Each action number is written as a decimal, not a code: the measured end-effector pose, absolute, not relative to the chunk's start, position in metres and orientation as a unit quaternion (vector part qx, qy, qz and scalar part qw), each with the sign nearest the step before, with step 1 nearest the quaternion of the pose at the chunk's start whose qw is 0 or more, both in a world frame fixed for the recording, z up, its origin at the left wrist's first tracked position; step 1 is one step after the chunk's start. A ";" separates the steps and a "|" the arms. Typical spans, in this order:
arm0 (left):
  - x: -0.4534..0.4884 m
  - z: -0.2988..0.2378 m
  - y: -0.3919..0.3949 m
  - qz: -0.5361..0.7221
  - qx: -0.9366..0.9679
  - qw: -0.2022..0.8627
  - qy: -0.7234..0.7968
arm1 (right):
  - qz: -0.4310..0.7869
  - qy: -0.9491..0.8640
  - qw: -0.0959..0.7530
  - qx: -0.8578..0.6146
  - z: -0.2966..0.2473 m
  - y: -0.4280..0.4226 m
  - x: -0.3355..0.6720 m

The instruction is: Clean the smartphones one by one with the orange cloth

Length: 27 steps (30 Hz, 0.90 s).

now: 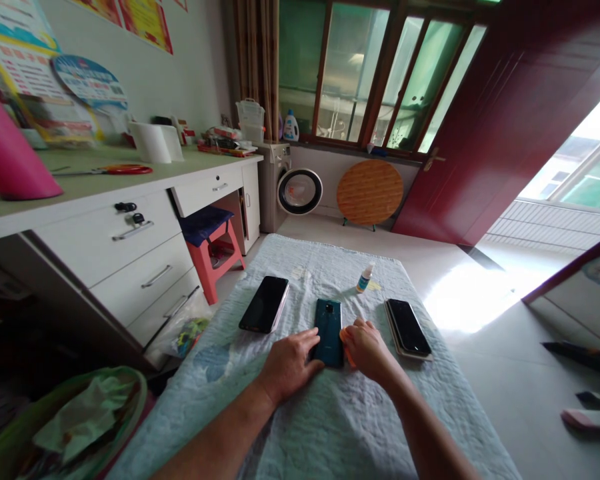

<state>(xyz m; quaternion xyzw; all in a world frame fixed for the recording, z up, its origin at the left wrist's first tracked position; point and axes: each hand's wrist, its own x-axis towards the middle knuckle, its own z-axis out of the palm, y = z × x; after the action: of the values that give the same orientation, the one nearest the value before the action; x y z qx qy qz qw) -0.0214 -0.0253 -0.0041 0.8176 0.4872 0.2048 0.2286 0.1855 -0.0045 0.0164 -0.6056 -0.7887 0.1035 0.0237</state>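
Note:
A dark teal phone (329, 329) lies back side up in the middle of a pale blue quilted cloth (330, 413). My left hand (290, 363) rests on the cloth, its fingers touching the phone's lower left edge. My right hand (366, 348) is closed on a small orange cloth (349, 347), pressed against the phone's right edge. A black phone (265, 304) lies screen up to the left. Another black phone (408, 328) lies to the right. A small spray bottle (365, 278) stands behind the teal phone.
A white desk (105, 193) with drawers runs along the left, a red stool (211, 248) beneath it. A green basket (65, 427) with crumpled plastic sits at the lower left. A washing machine (287, 188), a round wooden board (369, 192) and a red door (505, 120) stand beyond.

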 end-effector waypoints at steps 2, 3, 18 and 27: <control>-0.021 -0.004 -0.026 0.206 0.817 0.228 0.488 | 0.116 -0.801 0.012 -0.587 0.023 -0.010 0.185; -0.021 -0.004 -0.026 0.207 0.816 0.228 0.490 | 0.121 -0.810 -0.001 -0.575 0.026 -0.012 0.185; -0.021 -0.010 -0.025 0.224 0.811 0.220 0.495 | 0.237 -0.827 0.031 -0.509 0.036 -0.019 0.195; -0.024 -0.018 -0.022 0.249 0.815 0.233 0.469 | 0.175 -0.827 0.190 -0.500 0.027 -0.017 0.180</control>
<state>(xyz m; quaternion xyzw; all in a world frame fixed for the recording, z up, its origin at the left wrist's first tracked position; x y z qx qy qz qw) -0.0240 -0.0224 -0.0179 0.8149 0.4686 0.2489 0.2332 0.1802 -0.0167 0.0272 -0.5002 -0.8266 0.1747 0.1896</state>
